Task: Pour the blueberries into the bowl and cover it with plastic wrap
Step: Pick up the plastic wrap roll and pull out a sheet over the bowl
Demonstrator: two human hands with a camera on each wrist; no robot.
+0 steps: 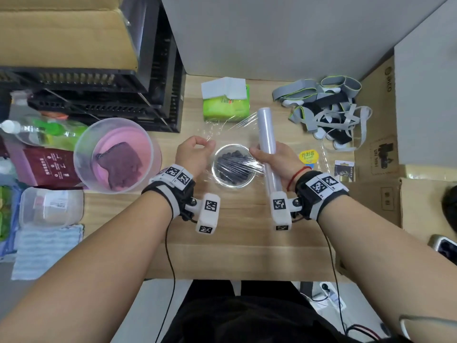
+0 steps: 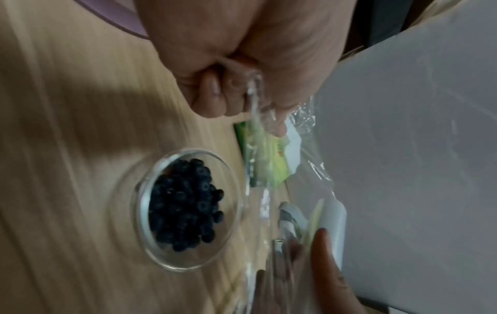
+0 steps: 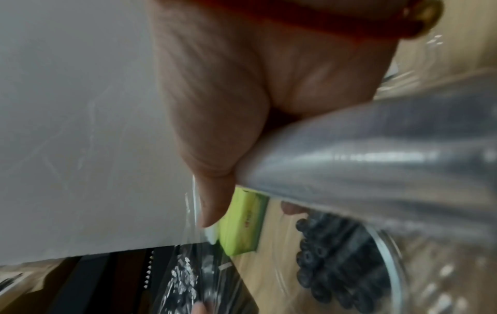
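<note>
Left hand [image 1: 193, 154]: fingers curled, pinching free edge of plastic wrap sheet [image 1: 223, 131], just left of bowl. Right hand [image 1: 278, 158]: fingers wrapped round plastic wrap roll [image 1: 268, 147], roll upright-tilted, just right of bowl. Glass bowl [image 1: 243, 182] on table [image 1: 235, 238] between hands; blueberries [image 2: 185, 204] inside. Sheet stretched between hands, over bowl. Behind bowl: green tissue pack [image 1: 225, 105]. Far left: translucent tub [image 1: 81, 154] with purple cloth inside.
</note>
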